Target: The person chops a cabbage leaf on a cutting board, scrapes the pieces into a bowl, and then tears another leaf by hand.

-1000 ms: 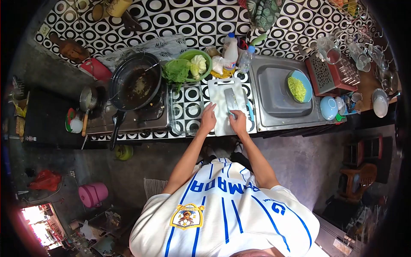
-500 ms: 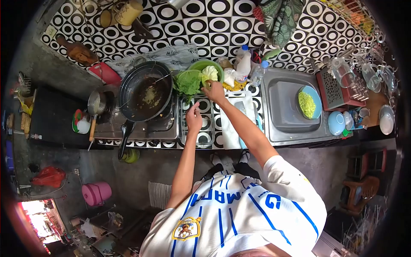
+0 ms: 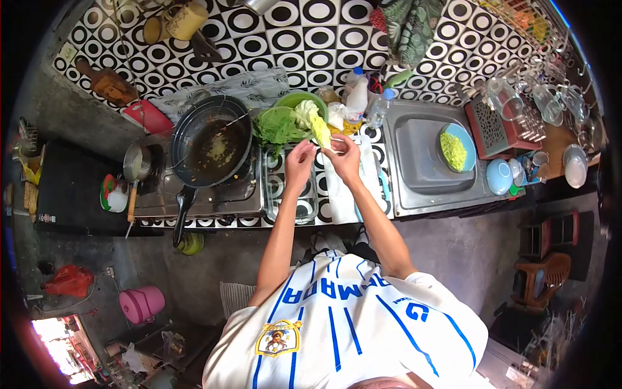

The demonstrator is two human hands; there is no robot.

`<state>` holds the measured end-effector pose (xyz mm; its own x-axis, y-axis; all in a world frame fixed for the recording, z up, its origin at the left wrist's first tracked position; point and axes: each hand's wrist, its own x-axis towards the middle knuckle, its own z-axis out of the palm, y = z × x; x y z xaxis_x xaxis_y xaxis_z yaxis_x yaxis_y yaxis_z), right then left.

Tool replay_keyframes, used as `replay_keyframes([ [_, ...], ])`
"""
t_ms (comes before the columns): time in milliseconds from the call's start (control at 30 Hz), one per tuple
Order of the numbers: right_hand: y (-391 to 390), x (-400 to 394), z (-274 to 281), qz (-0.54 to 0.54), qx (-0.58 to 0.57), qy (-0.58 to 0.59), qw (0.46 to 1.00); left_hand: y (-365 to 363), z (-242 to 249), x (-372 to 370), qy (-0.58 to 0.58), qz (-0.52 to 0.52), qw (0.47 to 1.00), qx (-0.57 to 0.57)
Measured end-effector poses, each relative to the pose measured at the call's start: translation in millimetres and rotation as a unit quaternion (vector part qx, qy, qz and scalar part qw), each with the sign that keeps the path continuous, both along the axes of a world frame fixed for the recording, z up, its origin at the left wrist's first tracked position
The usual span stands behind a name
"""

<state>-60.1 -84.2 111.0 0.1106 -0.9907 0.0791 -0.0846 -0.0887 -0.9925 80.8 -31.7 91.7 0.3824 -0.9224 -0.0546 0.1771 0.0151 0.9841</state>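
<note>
A pale yellow-green cabbage leaf stands up between my two hands over the counter. Its lower end is pinched in the fingers of my right hand. My left hand has bent fingers closed at the same end, from the left side. Just behind, a green bowl holds a piece of whitish cabbage. Dark green leafy vegetables spill over its left front. Below my left hand lies a clear glass dish, with a white cloth on its right.
On the stove at left sits a black frying pan with oily bits inside. To the right, a sink holds a grey basin and a blue bowl of chopped greens. Plastic bottles stand against the tiled wall.
My right hand has drawn back from the green bowl with the leaf and turned upright. My left hand has risen to meet it. The view has shifted slightly.
</note>
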Motion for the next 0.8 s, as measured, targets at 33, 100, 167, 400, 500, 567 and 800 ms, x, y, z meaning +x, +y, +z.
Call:
replay_keyframes([
  [33,9.8,-8.9,3.3,0.002,0.003,-0.021,1.0,-0.5,11.5,-9.3,0.028,-0.017,0.999,0.0],
  [100,25.2,-24.5,7.6,-0.005,-0.045,0.001,0.999,2.0,25.5,-22.0,0.054,-0.058,0.997,0.005],
  [167,35.9,-39.5,9.6,0.0,-0.06,0.006,0.998,6.7,32.7,-31.1,0.078,-0.093,0.993,0.008],
  [400,53.6,-63.7,19.7,0.024,0.018,-0.043,0.999,24.9,21.4,-40.8,0.105,-0.15,0.983,0.018],
  [500,57.3,-65.9,23.6,0.031,0.028,-0.043,0.998,34.5,34.5,-45.8,0.091,-0.148,0.984,0.047],
  [567,58.1,-66.3,24.4,0.036,0.023,-0.039,0.998,38.5,36.7,-46.5,0.099,-0.148,0.983,0.044],
  [800,62.7,-59.8,21.0,0.014,-0.013,0.027,0.999,44.7,35.7,-51.6,0.051,-0.105,0.992,0.049],
])
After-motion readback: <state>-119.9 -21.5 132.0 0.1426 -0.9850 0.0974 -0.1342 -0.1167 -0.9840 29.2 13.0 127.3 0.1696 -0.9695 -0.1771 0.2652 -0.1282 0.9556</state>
